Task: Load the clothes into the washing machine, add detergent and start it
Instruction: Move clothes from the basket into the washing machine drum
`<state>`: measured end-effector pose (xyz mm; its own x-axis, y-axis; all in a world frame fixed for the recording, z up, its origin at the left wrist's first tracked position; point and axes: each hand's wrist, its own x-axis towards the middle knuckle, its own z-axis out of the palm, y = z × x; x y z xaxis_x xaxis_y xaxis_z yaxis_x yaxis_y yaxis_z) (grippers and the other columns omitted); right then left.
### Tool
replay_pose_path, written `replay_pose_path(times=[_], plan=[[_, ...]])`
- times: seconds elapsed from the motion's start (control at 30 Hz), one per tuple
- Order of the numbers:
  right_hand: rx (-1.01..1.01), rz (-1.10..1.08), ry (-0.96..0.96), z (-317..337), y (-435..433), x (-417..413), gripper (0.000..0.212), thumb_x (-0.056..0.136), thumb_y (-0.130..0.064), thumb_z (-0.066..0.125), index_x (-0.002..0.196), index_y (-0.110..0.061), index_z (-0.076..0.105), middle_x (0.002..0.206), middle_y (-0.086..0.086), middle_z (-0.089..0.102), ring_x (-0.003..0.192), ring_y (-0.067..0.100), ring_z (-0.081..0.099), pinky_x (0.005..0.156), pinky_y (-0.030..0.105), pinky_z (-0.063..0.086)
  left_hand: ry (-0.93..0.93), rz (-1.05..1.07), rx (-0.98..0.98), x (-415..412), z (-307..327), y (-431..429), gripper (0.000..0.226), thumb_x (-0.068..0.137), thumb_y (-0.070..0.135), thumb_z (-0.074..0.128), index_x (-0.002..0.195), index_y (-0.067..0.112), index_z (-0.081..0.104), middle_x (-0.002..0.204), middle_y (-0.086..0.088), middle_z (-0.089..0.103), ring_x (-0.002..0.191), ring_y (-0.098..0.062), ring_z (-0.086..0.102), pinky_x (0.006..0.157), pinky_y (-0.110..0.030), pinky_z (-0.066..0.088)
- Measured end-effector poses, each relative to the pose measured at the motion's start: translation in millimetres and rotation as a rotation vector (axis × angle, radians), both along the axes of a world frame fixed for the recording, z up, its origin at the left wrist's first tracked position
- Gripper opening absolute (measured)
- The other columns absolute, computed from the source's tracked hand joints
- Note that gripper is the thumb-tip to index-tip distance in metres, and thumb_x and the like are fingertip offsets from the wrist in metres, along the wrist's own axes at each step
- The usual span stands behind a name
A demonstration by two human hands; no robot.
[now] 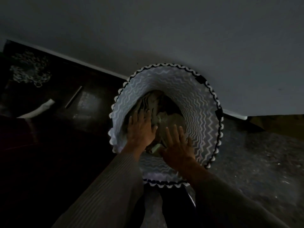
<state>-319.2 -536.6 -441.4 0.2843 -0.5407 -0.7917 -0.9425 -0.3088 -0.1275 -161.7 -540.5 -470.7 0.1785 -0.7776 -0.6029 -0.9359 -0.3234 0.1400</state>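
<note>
**sudsy_q:** where are the clothes sitting, and are the hands actually grabbing anything?

**lintroller:** the clothes [172,118] are lying crumpled in the bottom of the zigzag basket [197,104], centre of the frame; the left hand [141,130] and right hand [176,145] are both reaching down inside it, fingers spread flat and straight over the pile, closing on nothing; it's too dim to tell if the palms are pressing down or just hovering above the cloth

**sudsy_q:** how's that pile going to behave?

**lintroller:** I'm guessing soft, light and floppy; nothing fragile, but loose ends are going to be trailing and snagging on the scalloped rim; I'd be scooping from underneath with both hands and bunching it into one armful instead of pinching a corner

**sudsy_q:** room to move?

**lintroller:** the basket's walls are closing in on all sides, so straight up is looking like the only exit; the wall [164,30] is sitting right behind it at the top of the frame, a dark cabinet [92,102] is crowding the left, and open floor [255,153] is showing lower right; no washing machine is showing anywhere
</note>
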Motion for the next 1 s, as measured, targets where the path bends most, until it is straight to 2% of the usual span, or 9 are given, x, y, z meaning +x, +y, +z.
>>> replay_pose_path(times=[0.23, 0.33, 0.4, 0.47, 0.57, 0.63, 0.7, 0.87, 1.0], plan=[[0.016, 0.022, -0.01, -55, -7, 8, 0.086, 0.096, -0.065, 0.028, 0.152, -0.025, -0.022, 0.157, 0.007, -0.034, 0.146, 0.028, -0.029, 0.119, 0.058, 0.0, 0.07, 0.11, 0.217, -6, -66, -21, 0.08, 0.094, 0.056, 0.048, 0.154, 0.042, -0.002, 0.162, -0.019, -0.016, 0.146, -0.051, -0.007, 0.112, -0.072, 0.015], [-0.07, 0.006, -0.069, -71, -6, 7, 0.088, 0.089, -0.071, 0.02, 0.155, -0.022, -0.012, 0.16, 0.01, -0.024, 0.149, 0.032, -0.018, 0.117, 0.062, 0.006, 0.034, 0.076, 0.233, -2, -89, -20, 0.09, 0.09, 0.054, 0.058, 0.151, 0.048, -0.008, 0.156, -0.024, -0.03, 0.144, -0.055, -0.006, 0.106, -0.072, 0.028], [-0.078, -0.007, -0.085, -83, -8, 5, 0.1, 0.072, -0.074, 0.003, 0.157, -0.022, -0.005, 0.162, 0.012, -0.016, 0.15, 0.034, -0.01, 0.115, 0.065, 0.009, -0.017, 0.028, 0.234, 0, -101, -21, 0.096, 0.089, 0.052, 0.061, 0.152, 0.047, -0.011, 0.154, -0.029, -0.032, 0.144, -0.055, -0.001, 0.106, -0.068, 0.032], [-0.017, 0.08, -0.04, -97, -8, -2, 0.103, 0.066, -0.072, -0.005, 0.157, -0.025, -0.003, 0.164, 0.012, -0.013, 0.15, 0.037, -0.009, 0.113, 0.068, 0.007, -0.032, -0.001, 0.251, 2, -106, -24, 0.094, 0.092, 0.047, 0.06, 0.153, 0.045, -0.011, 0.157, -0.03, -0.023, 0.144, -0.054, 0.0, 0.109, -0.067, 0.03], [0.032, 0.12, 0.003, -111, -8, -13, 0.09, 0.077, -0.069, -0.001, 0.156, -0.029, 0.02, 0.165, 0.012, 0.005, 0.149, 0.044, 0.007, 0.107, 0.074, 0.014, 0.039, -0.031, 0.264, 4, -105, -31, 0.079, 0.096, 0.033, 0.055, 0.156, 0.037, 0.002, 0.159, -0.025, 0.013, 0.143, -0.053, 0.004, 0.112, -0.063, 0.027], [0.042, 0.064, 0.018, -111, -10, -17, 0.094, 0.074, -0.075, -0.001, 0.157, -0.031, 0.002, 0.165, 0.009, -0.009, 0.149, 0.041, -0.008, 0.111, 0.068, 0.008, 0.036, -0.025, 0.238, 4, -102, -34, 0.066, 0.098, 0.025, 0.05, 0.155, 0.03, 0.018, 0.15, -0.021, 0.036, 0.141, -0.049, 0.016, 0.113, -0.057, 0.03], [0.046, -0.021, 0.004, -106, -11, -19, 0.09, 0.086, -0.075, 0.02, 0.156, -0.028, -0.012, 0.164, 0.007, -0.017, 0.149, 0.038, -0.015, 0.115, 0.063, 0.006, 0.041, 0.003, 0.181, 5, -103, -33, 0.055, 0.097, 0.024, 0.048, 0.149, 0.026, 0.031, 0.14, -0.016, 0.05, 0.136, -0.045, 0.029, 0.112, -0.051, 0.033], [0.039, -0.124, -0.107, -75, -25, -12, 0.094, 0.094, -0.062, 0.042, 0.154, -0.019, -0.016, 0.164, 0.014, -0.009, 0.15, 0.035, -0.006, 0.118, 0.055, 0.01, 0.126, 0.174, 0.052, 9, -91, -29, 0.042, 0.098, 0.024, 0.037, 0.139, 0.022, 0.046, 0.121, -0.015, 0.06, 0.122, -0.043, 0.045, 0.105, -0.051, 0.04], [0.02, -0.284, -0.288, -64, -32, -5, 0.109, 0.082, -0.065, 0.051, 0.155, -0.009, -0.006, 0.163, 0.02, 0.004, 0.151, 0.035, 0.002, 0.12, 0.054, 0.015, 0.212, 0.288, -0.035, 11, -63, -38, 0.038, 0.087, 0.015, 0.051, 0.124, 0.019, 0.058, 0.114, -0.015, 0.066, 0.106, -0.04, 0.058, 0.091, -0.048, 0.053]])
